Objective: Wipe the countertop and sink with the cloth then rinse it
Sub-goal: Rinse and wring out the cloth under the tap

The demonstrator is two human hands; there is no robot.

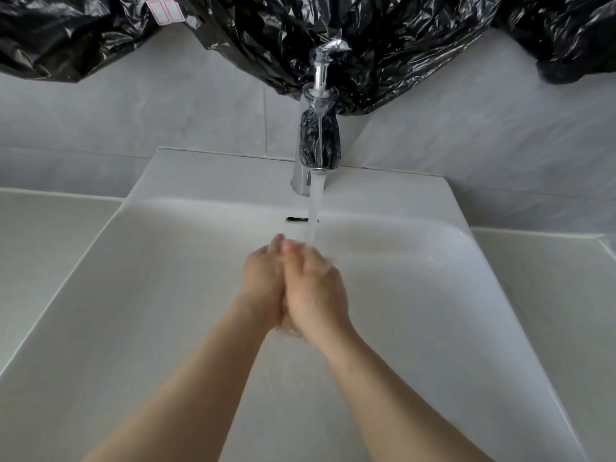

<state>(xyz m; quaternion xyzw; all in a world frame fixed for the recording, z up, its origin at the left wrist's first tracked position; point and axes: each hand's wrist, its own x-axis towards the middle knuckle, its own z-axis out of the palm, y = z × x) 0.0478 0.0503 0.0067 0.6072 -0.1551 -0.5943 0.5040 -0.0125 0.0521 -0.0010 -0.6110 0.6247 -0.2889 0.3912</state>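
Observation:
My left hand (261, 285) and my right hand (315, 291) are pressed palm to palm over the white sink (133, 295), fingers fairly straight and pointing away from me. Water (315, 208) runs from the chrome tap (318, 141) onto the fingertips of my right hand. No cloth shows in either hand or anywhere in the basin. The space between my palms is hidden.
Pale countertop (50, 235) lies left of the basin and continues on the right (550, 295). Black plastic sheeting (383, 45) hangs along the grey tiled wall above the tap. A dark overflow slot (296, 219) sits in the basin's back wall.

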